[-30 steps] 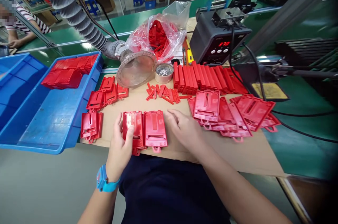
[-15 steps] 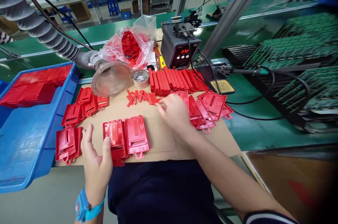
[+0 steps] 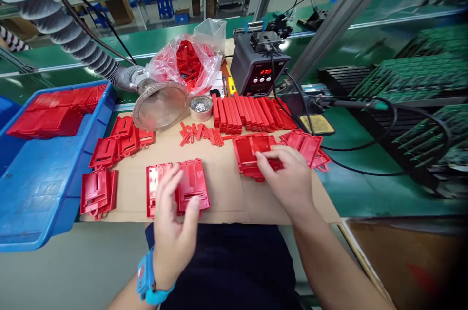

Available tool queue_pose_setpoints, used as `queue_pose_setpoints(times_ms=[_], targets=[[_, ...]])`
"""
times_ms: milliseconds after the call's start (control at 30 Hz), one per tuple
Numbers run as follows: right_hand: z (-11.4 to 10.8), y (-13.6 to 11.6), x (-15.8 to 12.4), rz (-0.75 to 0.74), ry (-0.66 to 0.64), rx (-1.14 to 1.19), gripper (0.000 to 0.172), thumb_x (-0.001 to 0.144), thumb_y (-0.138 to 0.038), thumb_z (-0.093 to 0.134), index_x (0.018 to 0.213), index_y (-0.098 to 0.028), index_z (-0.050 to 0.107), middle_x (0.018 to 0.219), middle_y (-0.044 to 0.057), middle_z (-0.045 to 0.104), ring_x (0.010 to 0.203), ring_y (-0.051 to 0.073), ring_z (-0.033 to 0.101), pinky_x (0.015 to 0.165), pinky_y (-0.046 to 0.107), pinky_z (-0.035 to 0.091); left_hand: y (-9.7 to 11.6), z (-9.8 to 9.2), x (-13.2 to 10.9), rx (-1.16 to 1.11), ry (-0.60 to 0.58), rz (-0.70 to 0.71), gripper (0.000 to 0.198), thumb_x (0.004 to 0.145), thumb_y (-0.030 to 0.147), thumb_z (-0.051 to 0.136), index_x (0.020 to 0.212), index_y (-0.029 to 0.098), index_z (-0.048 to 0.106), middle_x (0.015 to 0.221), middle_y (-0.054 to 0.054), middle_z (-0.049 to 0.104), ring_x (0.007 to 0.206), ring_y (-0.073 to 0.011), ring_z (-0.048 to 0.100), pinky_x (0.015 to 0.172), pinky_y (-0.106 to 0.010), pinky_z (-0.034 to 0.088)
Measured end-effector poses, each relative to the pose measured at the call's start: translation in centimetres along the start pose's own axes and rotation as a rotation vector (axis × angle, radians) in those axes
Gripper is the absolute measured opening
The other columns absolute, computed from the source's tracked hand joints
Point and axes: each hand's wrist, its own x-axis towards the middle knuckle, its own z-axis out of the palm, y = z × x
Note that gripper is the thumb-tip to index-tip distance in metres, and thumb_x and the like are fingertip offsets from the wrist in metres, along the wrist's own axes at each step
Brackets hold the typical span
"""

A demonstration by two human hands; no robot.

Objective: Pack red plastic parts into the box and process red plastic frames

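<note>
Red plastic frames (image 3: 193, 185) lie flat on a cardboard sheet (image 3: 223, 193) over the tabletop (image 3: 358, 198); head view is the only view. Left hand (image 3: 171, 227) is open and motion-blurred, fingers spread over this front pair, contact unclear. Blue wristband (image 3: 148, 276) on that wrist. Right hand (image 3: 285, 176) is curled over a loose pile of frames (image 3: 250, 154), fingers on top of it; can't tell if it's gripping. Just past that hand, overlapping frames (image 3: 303, 146) sit near the soldering station (image 3: 259, 68).

Left of the left hand: small stacks of frames (image 3: 104, 154), then a blue plastic tray (image 3: 107, 110) holding a neat layer of red parts (image 3: 47, 120). Looks like the tray keeps those apart from the loose work on the cardboard. Ahead of the hands: red bars (image 3: 248, 115) packed side by side, probably for compact storage, with short red sticks (image 3: 199, 134) in a loose heap left of them. Further ahead, a plastic bag (image 3: 190, 66) of red pieces sits beside an open tin (image 3: 201, 107) of small metal bits. Fume hood (image 3: 159, 105) rests tilted beside the tin, likely parked close to the work.
</note>
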Motion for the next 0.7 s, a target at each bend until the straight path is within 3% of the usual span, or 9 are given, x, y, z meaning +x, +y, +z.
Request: queue_pose_setpoints(times_ms=[133,233,333,433,533,700], targets=[[-1.8,-3.1,-2.5,0.060,-0.136,0.452,0.009,0.080,-0.028,0.059,0.074,-0.022,0.060,0.082,0.003,0.059,0.081,0.018,0.057,0.074,0.032,0.046,1.1,1.8,0.4,-0.548,-0.350,-0.407,0.058,0.084,0.025,0.055,0.135,0.024,0.029,0.143,-0.010,0.033,0.129,-0.0241,0.037,0.106,-0.040,0.034],[-1.8,-4.3,-3.3,0.195,-0.319,0.674,0.013,0.080,-0.031,0.060,0.071,-0.022,0.060,0.081,0.003,0.060,0.077,0.017,0.058,0.073,0.031,0.048,1.4,2.5,1.0,-0.782,-0.496,-0.558,0.052,0.085,0.027,0.054,0.133,0.022,0.035,0.133,-0.011,0.047,0.122,-0.0261,0.046,0.099,-0.041,0.041],[-1.2,-4.3,-3.2,0.339,-0.393,0.848,0.016,0.077,-0.034,0.063,0.068,-0.021,0.061,0.091,0.004,0.061,0.090,0.019,0.058,0.080,0.032,0.048,1.2,2.5,1.1,-0.806,-0.487,-0.600,0.044,0.086,0.030,0.051,0.129,0.022,0.042,0.123,-0.009,0.056,0.117,-0.0252,0.050,0.096,-0.040,0.043],[-0.8,-4.0,-2.7,0.537,-0.425,1.146,0.015,0.076,-0.038,0.063,0.075,-0.023,0.064,0.104,0.006,0.062,0.101,0.022,0.056,0.085,0.036,0.048,0.6,2.2,0.8,-0.734,-0.376,-0.636,0.049,0.085,0.031,0.054,0.131,0.022,0.040,0.121,-0.008,0.058,0.117,-0.0238,0.051,0.097,-0.038,0.042],[-0.8,-3.9,-2.2,0.712,-0.584,1.471,0.017,0.077,-0.038,0.059,0.081,-0.023,0.067,0.102,0.007,0.065,0.099,0.022,0.058,0.088,0.042,0.047,0.3,1.8,0.4,-0.717,-0.255,-0.722,0.055,0.084,0.033,0.055,0.134,0.024,0.034,0.126,-0.006,0.055,0.117,-0.0220,0.050,0.098,-0.035,0.042],[-0.6,-4.0,-2.2,0.854,-0.661,1.700,0.016,0.077,-0.030,0.056,0.068,-0.023,0.067,0.100,0.002,0.066,0.100,0.018,0.057,0.096,0.036,0.041,0.7,1.6,0.3,-0.783,-0.277,-0.732,0.062,0.084,0.031,0.056,0.137,0.026,0.026,0.131,-0.007,0.051,0.119,-0.0232,0.048,0.097,-0.035,0.043]])
